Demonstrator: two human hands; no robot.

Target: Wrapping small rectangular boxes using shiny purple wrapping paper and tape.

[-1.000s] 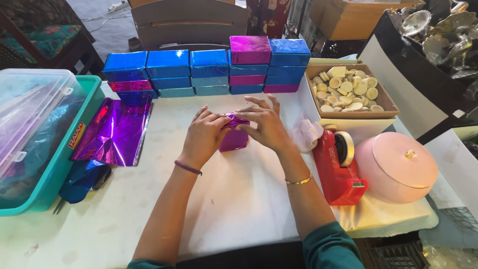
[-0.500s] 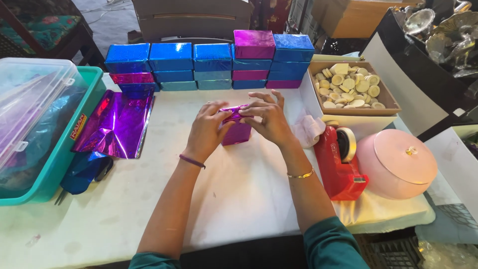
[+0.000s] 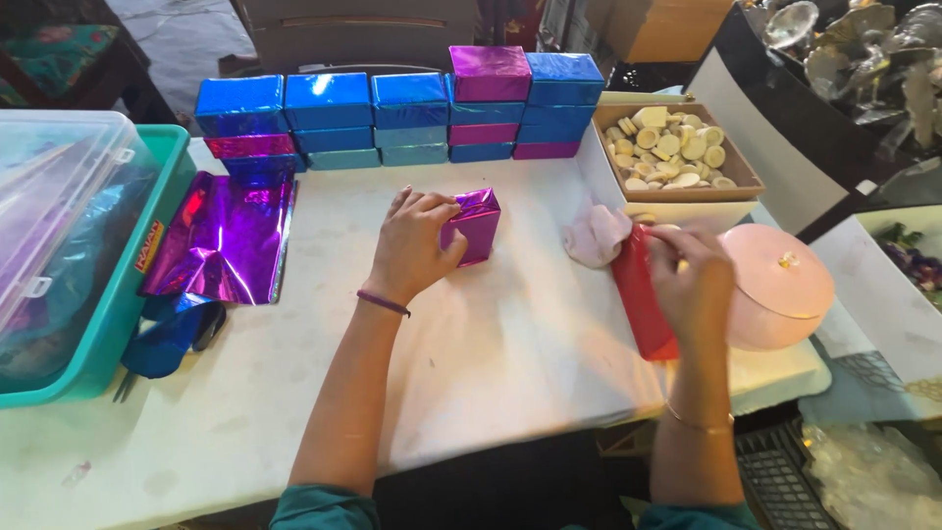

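Note:
A small box wrapped in shiny purple foil point(image 3: 475, 226) stands on the white table point(image 3: 491, 344). My left hand point(image 3: 410, 245) grips it from the left, fingers pressing down the folded foil on its top. My right hand point(image 3: 693, 278) is off to the right, resting over the roll of the red tape dispenser point(image 3: 643, 294), fingers curled on it. The tape roll itself is hidden under that hand.
Stacked blue and purple wrapped boxes point(image 3: 392, 118) line the table's back. A purple foil sheet point(image 3: 226, 240) and a teal bin point(image 3: 83, 245) lie left. A cardboard tray of white discs point(image 3: 672, 147), a pink lidded pot point(image 3: 780, 285) and a crumpled cloth point(image 3: 594, 234) sit right.
My right hand left the purple box and moved right onto the tape dispenser. My left hand alone now holds the box, which has shifted slightly.

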